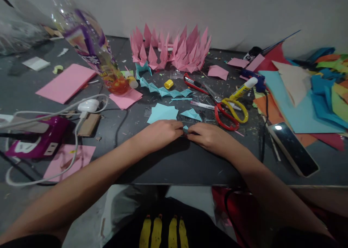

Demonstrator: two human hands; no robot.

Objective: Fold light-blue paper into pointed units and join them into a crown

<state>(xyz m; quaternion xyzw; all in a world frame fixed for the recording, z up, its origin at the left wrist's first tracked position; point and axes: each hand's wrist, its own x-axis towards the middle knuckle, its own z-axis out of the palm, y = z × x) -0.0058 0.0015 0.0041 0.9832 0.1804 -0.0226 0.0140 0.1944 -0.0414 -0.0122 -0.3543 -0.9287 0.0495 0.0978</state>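
Both of my hands meet near the table's front, closed around a small piece of light blue folded paper (185,127). My left hand (165,130) pinches it from the left and my right hand (208,135) from the right; most of the piece is hidden by the fingers. Just beyond the left fingers lie flat light blue paper sheets (163,113). A folded light blue piece (191,114) rests beyond my right hand. Farther back, a zigzag chain of light blue folded paper (160,90) runs up to a ring of pink folded paper points (187,52).
Scissors (227,114), a red cutter (191,82), a glue stick (244,88) and its yellow cap (169,84) lie behind my right hand. A phone (295,150) and coloured paper (290,106) are right. A bottle (95,56), pink paper (67,82) and a purple power strip (40,141) stand left.
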